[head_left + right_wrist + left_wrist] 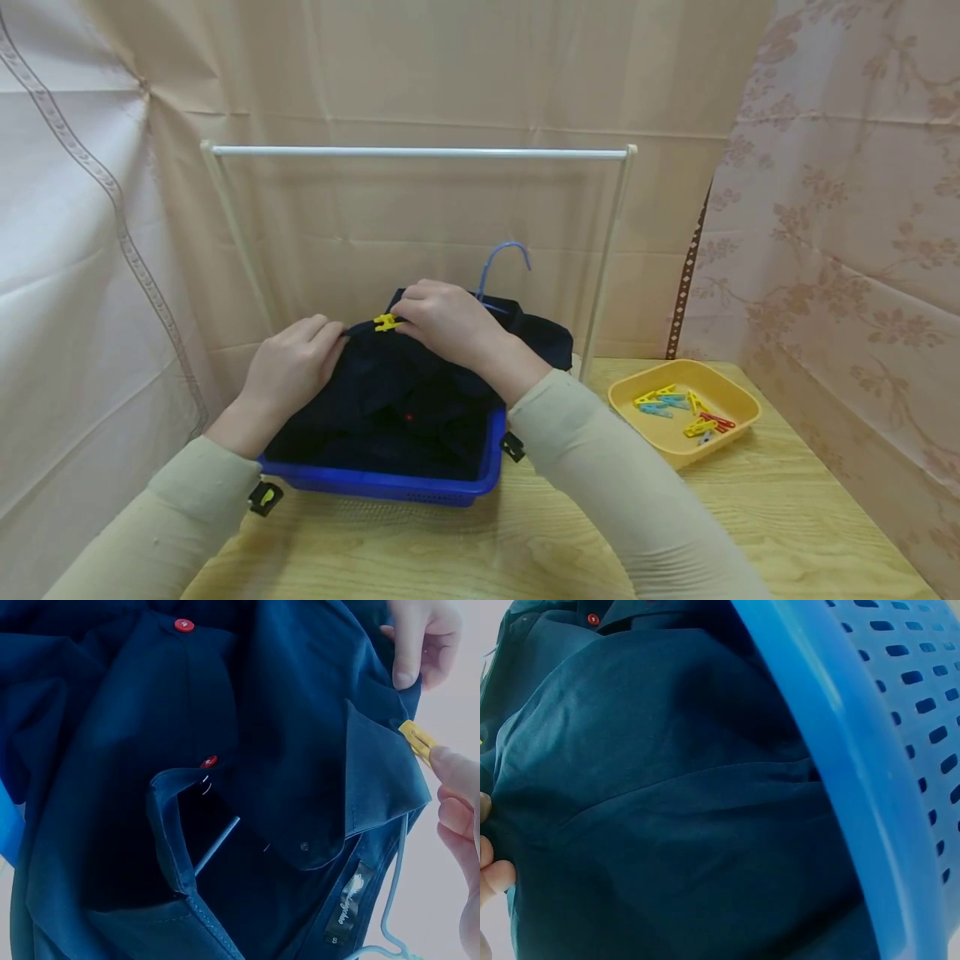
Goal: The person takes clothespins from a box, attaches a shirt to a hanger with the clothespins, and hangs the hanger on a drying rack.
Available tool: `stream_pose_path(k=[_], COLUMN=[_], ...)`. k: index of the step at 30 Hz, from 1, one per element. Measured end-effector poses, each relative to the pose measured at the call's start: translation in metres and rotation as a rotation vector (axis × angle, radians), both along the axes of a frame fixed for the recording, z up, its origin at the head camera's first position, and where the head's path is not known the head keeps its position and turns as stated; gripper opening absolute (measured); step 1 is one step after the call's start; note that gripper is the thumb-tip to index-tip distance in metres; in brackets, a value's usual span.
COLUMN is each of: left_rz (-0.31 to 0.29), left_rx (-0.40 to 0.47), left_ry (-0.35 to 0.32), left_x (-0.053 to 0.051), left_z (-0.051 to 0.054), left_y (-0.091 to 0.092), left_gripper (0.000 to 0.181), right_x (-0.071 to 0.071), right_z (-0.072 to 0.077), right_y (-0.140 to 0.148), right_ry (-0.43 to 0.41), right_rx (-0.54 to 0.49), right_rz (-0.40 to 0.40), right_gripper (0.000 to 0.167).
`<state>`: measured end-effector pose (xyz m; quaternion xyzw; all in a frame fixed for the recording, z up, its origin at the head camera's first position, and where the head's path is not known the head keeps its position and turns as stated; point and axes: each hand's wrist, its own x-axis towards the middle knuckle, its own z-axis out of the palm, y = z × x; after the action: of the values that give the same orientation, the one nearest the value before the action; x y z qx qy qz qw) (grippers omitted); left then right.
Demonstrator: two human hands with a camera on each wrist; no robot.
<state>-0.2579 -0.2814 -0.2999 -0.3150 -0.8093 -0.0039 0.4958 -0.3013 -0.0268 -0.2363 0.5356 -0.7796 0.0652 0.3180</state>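
Observation:
A dark navy shirt (390, 392) with red buttons lies bunched over a blue basket (375, 483). My left hand (296, 367) pinches the shirt's shoulder edge; in the right wrist view that hand (426, 637) has thumb and fingers on the cloth. My right hand (457, 329) holds a yellow clothespin (386, 322) between thumb and fingers, its tip at the shirt's edge beside the collar (382, 772). A blue hanger (504, 247) sits inside the shirt, its hook sticking up behind my right hand. In the left wrist view, fingertips (496, 877) grip the cloth (652, 750).
A white rack with a horizontal bar (420, 152) stands behind the basket. To the right on the wooden table (810, 517), a yellow tray (645, 425) holds several yellow, blue and red clothespins. Curtains hang at the back and both sides.

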Motion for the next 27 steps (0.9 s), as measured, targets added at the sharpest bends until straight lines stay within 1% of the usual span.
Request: stream_pose_path(k=[5, 14, 17, 22, 27], left_rz=[0.000, 0.022, 0.027, 0.024, 0.025], left_rx=[-0.002, 0.006, 0.014, 0.016, 0.007], left_ry=[0.004, 0.001, 0.003, 0.030, 0.041], left_x=[0.0012, 0.0026, 0.0029, 0.0024, 0.0021], left_z=[0.0019, 0.0024, 0.0024, 0.0036, 0.0037], left_y=[0.0010, 0.0013, 0.0013, 0.0022, 0.0028], left_gripper=[0.018, 0.020, 0.020, 0.020, 0.020], right_x=[-0.0004, -0.0025, -0.0034, -0.0046, -0.0093], right_z=[0.0006, 0.0002, 0.0003, 0.0003, -0.0037], right_y=[-0.0015, -0.0020, -0.0026, -0.0035, -0.0029], right_ry=[-0.009, -0.058, -0.057, -0.052, -0.098], right_rx=[0.004, -0.033, -0.036, -0.039, -0.061], right_rz=[-0.011, 0.010, 0.016, 0.023, 0.031], right_gripper=[0.018, 0.020, 0.020, 0.020, 0.020])
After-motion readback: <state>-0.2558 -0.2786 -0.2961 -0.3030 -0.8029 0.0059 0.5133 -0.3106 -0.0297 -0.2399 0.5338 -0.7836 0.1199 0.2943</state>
